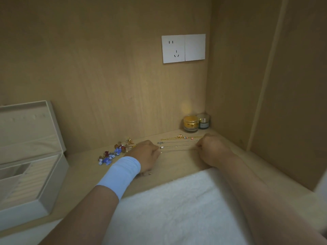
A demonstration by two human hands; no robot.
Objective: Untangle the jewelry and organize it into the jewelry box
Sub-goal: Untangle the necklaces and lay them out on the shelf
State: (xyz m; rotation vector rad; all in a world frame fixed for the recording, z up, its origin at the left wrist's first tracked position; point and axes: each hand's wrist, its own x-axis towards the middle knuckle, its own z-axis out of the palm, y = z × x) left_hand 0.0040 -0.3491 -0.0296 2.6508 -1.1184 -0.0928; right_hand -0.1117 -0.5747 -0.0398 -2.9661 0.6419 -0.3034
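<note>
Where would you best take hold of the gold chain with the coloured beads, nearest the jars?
Probably at its left end, pinched from straight above. The gold chain lies flat and stretched straight, so an end grip lifts it without looping; jars stand behind and silver chains lie in front.

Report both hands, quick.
Left hand: pinches one end of the nearest silver chain.
Right hand: pinches that chain's other end.

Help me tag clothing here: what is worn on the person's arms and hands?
A wide pale blue-white wristband wraps the wrist behind the left hand; that forearm is otherwise bare. The right hand and forearm show no sleeve, glove or watch.
</note>
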